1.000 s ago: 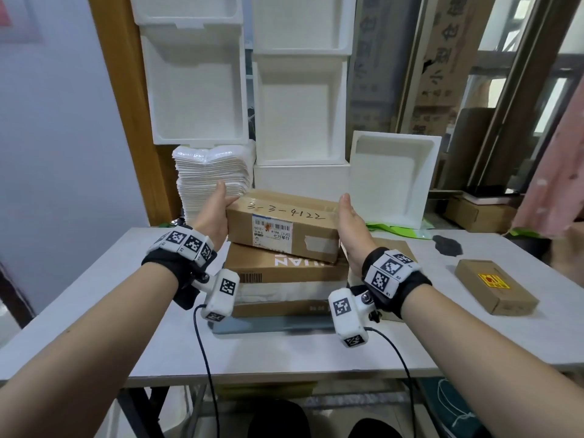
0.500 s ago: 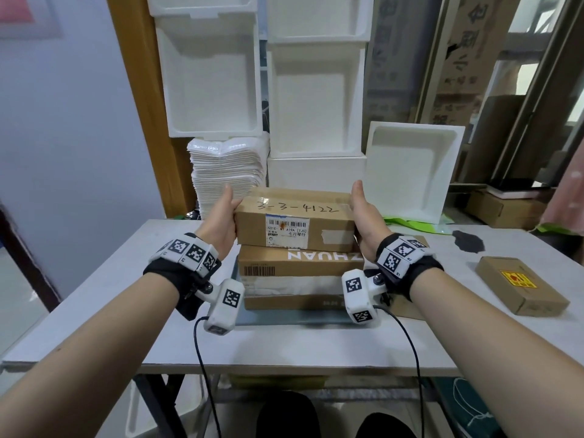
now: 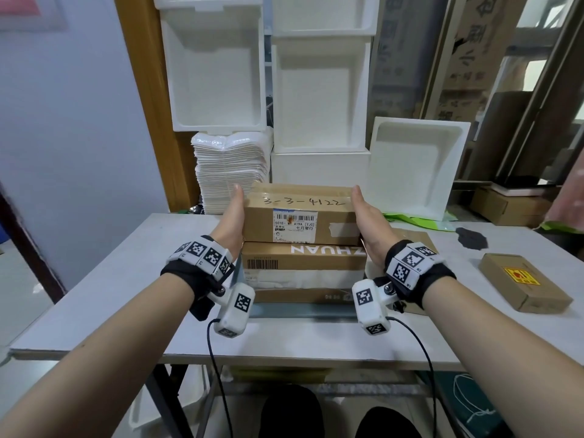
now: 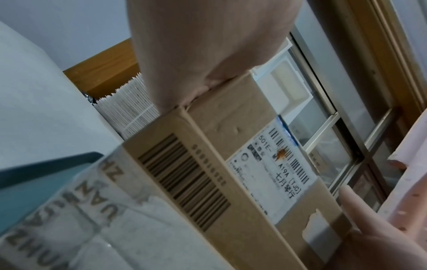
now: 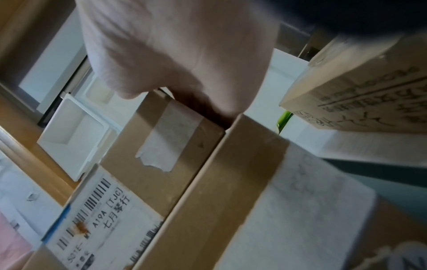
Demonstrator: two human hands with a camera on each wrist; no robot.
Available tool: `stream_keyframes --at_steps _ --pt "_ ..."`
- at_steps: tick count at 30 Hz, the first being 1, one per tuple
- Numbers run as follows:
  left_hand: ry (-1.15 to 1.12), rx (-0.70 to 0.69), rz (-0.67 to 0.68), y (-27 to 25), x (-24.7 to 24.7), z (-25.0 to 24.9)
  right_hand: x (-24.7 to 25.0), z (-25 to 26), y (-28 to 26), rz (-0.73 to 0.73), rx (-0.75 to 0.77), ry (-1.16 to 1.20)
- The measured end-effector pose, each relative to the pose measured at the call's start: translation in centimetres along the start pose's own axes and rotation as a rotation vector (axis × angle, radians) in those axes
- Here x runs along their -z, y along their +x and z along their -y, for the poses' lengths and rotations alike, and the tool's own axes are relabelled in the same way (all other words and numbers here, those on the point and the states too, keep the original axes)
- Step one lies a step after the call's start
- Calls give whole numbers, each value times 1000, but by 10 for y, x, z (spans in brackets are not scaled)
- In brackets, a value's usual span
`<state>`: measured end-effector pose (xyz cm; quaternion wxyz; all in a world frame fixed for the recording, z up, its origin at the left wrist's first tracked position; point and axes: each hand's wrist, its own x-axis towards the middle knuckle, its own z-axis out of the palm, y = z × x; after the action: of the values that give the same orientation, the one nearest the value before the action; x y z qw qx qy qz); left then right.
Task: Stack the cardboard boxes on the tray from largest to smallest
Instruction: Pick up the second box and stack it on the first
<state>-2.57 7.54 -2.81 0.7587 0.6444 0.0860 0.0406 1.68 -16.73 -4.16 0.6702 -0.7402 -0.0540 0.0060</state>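
A labelled cardboard box (image 3: 300,216) marked "3-3-4122" lies level on top of a larger box (image 3: 303,263) printed "ZHUAN". That larger box sits on a grey-blue tray (image 3: 303,311). My left hand (image 3: 234,216) presses flat against the top box's left end. My right hand (image 3: 366,219) presses flat on its right end. Both thumbs point straight along the top edges; the fingers are hidden behind the box. The left wrist view shows my left hand (image 4: 196,45) on the box (image 4: 242,146); the right wrist view shows my right hand (image 5: 173,45) on it (image 5: 161,164).
A small flat box (image 3: 524,286) with a red and yellow sticker lies on the white table (image 3: 126,295) at the right. Another flat box (image 3: 410,238) lies behind my right wrist. White foam trays (image 3: 417,165) and a pile of white bags (image 3: 230,172) stand at the back.
The labelled box was tilted and held above the larger box; it has come down and now lies level on it. Both hands stay at its ends.
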Motion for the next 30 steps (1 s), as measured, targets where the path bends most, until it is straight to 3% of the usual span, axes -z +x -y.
stream_keyframes --at_steps 5,10,18,30 --pt "-26 -3 6 -5 -1 0 3 -6 3 14 -33 25" --pt "-49 0 9 -8 -1 4 -5 11 -26 -13 28 -28" --pt "-115 30 -25 -4 3 14 0 -3 -12 -126 -90 109" --pt "18 15 -27 5 6 27 -5 6 -22 -151 -154 95"
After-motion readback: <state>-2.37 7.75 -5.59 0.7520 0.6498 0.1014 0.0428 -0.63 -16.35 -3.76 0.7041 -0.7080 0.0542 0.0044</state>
